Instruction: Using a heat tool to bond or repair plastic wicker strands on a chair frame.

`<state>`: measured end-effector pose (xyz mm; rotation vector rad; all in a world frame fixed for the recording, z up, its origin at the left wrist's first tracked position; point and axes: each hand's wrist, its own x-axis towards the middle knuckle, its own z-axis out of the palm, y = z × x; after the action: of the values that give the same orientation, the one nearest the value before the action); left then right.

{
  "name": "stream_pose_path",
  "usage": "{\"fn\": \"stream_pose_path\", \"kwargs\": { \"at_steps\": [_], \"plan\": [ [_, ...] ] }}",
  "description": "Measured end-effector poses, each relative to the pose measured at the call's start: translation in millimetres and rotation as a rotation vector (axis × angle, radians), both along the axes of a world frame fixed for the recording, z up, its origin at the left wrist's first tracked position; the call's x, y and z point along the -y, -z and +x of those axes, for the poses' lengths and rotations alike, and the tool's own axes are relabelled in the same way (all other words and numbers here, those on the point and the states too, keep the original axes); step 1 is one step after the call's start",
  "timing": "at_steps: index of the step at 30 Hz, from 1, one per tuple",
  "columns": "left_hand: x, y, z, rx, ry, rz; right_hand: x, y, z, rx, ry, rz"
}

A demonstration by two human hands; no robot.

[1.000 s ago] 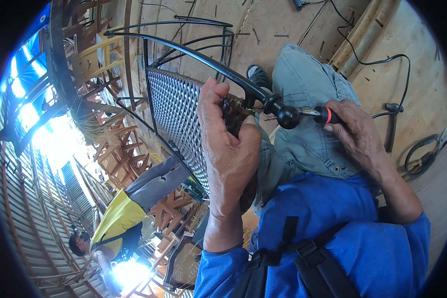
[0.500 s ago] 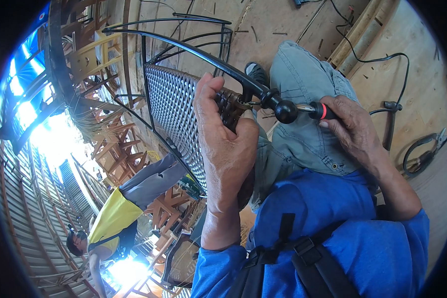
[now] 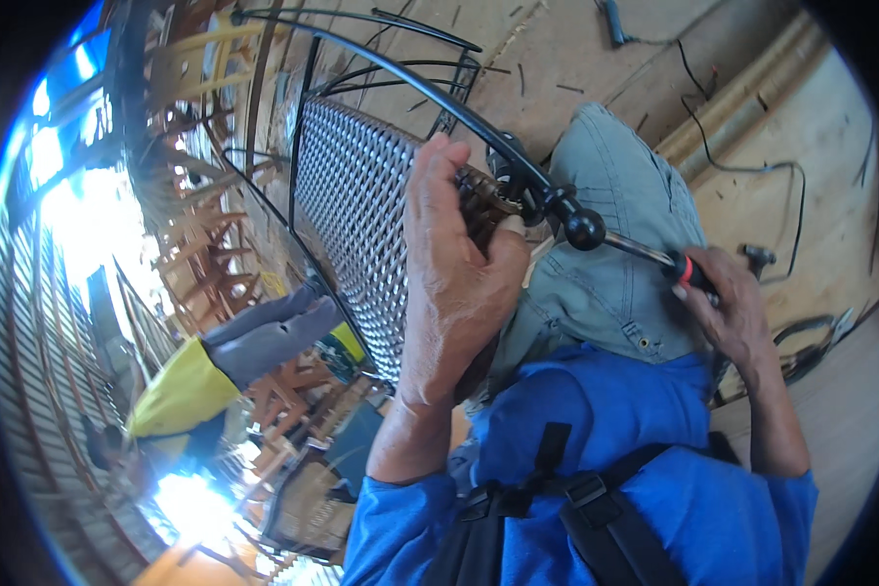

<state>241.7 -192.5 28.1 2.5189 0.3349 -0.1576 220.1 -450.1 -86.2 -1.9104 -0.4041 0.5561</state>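
Note:
My left hand (image 3: 459, 283) is closed over the edge of a brown woven panel (image 3: 356, 176), its thumb pressing near the corner. The panel sits within a curved black metal frame (image 3: 400, 70) that ends in a round ball knob (image 3: 584, 230). In my right hand (image 3: 732, 303) is a screwdriver (image 3: 645, 250) with a black and red handle, my fingers wrapped round it. Its bare shaft points toward the frame and passes behind or beside the knob; the tip is hidden there. My legs in grey-green trousers (image 3: 606, 283) lie beneath.
To the right lie a hammer (image 3: 758, 258), cutting pliers (image 3: 816, 337) and a black cable (image 3: 801, 220) on the wooden floor. Bits of dark strip are scattered at the top. A person in a yellow shirt (image 3: 181, 391) and stacked wooden chair frames (image 3: 205, 264) are at the left.
My right hand has drawn the screwdriver back from the knob, so more shaft shows. My left hand keeps its hold on the panel. The whole view has shifted somewhat.

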Motion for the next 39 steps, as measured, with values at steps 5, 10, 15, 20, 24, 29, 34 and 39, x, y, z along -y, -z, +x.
{"fn": "stream_pose_path", "kwargs": {
  "at_steps": [5, 10, 15, 20, 24, 29, 34, 39],
  "plan": [
    [-1.6, -9.2, -20.2, -0.107, 0.158, 0.461, 48.8, -14.3, 7.6, -0.225, 0.139, -0.176],
    [-22.1, -6.6, -67.0, -0.184, 0.09, 0.619, 48.1, -39.8, 68.2, 0.218, 0.082, -0.307],
    [-43.9, -18.0, -117.0, -0.103, 0.145, 0.58, -3.3, -92.8, 136.9, 0.62, -0.322, -0.245],
    [-55.0, -17.1, -171.0, -0.059, 0.141, 0.608, -77.9, -139.0, 150.4, 0.927, -0.724, -0.197],
    [-59.9, -9.7, -197.6, -0.034, 0.064, 0.657, -139.6, -171.7, 132.6, 1.111, -0.893, -0.287],
    [-56.7, 0.3, -202.3, 0.038, -0.107, 0.552, -200.1, -184.0, 125.6, 1.31, -1.141, -0.224],
    [-54.2, 6.0, -214.0, 0.056, -0.273, 0.535, -248.1, -195.7, 92.6, 1.449, -1.37, -0.299],
    [-54.0, 5.3, -210.8, 0.086, -0.282, 0.55, -262.4, -233.9, 46.4, 1.357, -1.31, -0.4]
  ]
}}
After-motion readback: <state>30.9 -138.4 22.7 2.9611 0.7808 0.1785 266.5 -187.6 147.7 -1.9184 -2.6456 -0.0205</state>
